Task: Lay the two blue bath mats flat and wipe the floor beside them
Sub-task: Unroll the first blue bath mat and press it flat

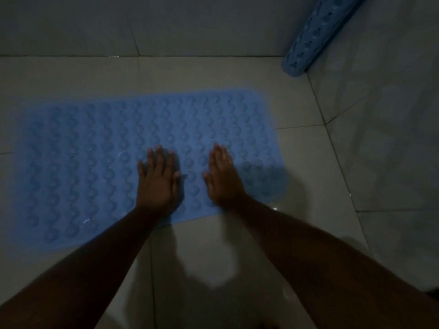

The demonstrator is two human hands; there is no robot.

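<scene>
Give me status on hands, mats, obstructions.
Hands open: left hand and right hand palms down on flat mat. Second mat rolled, leaning in far right corner, not yet laid. No obstruction visible.

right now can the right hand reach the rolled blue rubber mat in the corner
Probably not without shifting forward: bare tiled floor lies between, but the right hand sits well short of the rolled blue mat.

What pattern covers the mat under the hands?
The mat is light blue with rows of round bumps; head view.
</scene>
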